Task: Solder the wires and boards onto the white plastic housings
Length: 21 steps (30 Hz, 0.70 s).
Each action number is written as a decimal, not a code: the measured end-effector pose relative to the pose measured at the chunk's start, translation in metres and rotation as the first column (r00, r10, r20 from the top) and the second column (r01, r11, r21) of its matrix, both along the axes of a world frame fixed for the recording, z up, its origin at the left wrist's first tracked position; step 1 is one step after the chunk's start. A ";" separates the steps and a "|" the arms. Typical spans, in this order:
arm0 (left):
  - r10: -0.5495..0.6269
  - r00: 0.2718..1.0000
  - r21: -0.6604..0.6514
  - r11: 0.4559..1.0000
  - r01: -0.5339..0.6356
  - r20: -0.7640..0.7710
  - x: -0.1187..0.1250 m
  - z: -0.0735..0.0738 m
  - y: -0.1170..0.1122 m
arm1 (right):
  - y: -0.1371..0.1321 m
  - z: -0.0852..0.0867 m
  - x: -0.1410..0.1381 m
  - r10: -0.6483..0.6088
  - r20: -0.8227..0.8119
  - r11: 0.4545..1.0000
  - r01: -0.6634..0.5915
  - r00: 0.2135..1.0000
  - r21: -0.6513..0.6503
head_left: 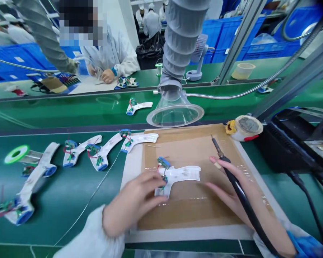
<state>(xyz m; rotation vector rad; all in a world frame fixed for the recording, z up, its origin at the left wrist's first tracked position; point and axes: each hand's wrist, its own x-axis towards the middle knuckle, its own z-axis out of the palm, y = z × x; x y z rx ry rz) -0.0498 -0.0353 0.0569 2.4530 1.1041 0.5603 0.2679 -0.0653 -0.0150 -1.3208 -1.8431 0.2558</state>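
Left hand curled, fingers apparently pinching white plastic bracket at centre of cardboard mat. Bracket's long arm points right, toward right hand, which is clamped on soldering iron, tip beyond arm's end.

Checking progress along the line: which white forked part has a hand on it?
The part on the cardboard, under the left hand; the row beside it is untouched.

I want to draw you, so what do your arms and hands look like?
My left hand and right hand are bare, without gloves. My left sleeve is white and ends at the wrist. My right sleeve is white too, with a blue patch near the picture's edge.
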 end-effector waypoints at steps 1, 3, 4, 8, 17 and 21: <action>0.002 1.000 0.037 0.999 -0.001 -0.024 0.004 -0.004 0.017 | -0.002 -0.002 0.001 0.014 0.011 0.999 -0.014 1.000 -0.047; 0.132 0.982 0.256 0.962 -0.093 -0.139 0.002 -0.014 0.056 | -0.005 -0.005 0.002 0.050 0.027 0.990 -0.046 0.998 -0.134; 0.180 0.971 0.292 0.948 -0.129 -0.156 -0.001 -0.019 0.074 | -0.006 -0.007 0.002 0.076 0.033 0.984 -0.070 0.997 -0.162; 0.225 0.967 0.334 0.926 -0.174 -0.121 -0.010 -0.039 0.112 | -0.001 -0.008 -0.003 0.159 0.037 0.965 -0.147 0.987 -0.219; 0.073 0.964 0.388 0.906 -0.172 0.257 0.011 -0.031 0.062 | 0.017 -0.002 -0.011 0.144 -0.081 0.967 -0.158 0.986 -0.201; -0.155 0.957 0.326 0.943 0.069 0.246 0.033 -0.036 0.046 | 0.014 0.001 -0.013 -0.105 -0.368 0.992 0.124 0.924 0.027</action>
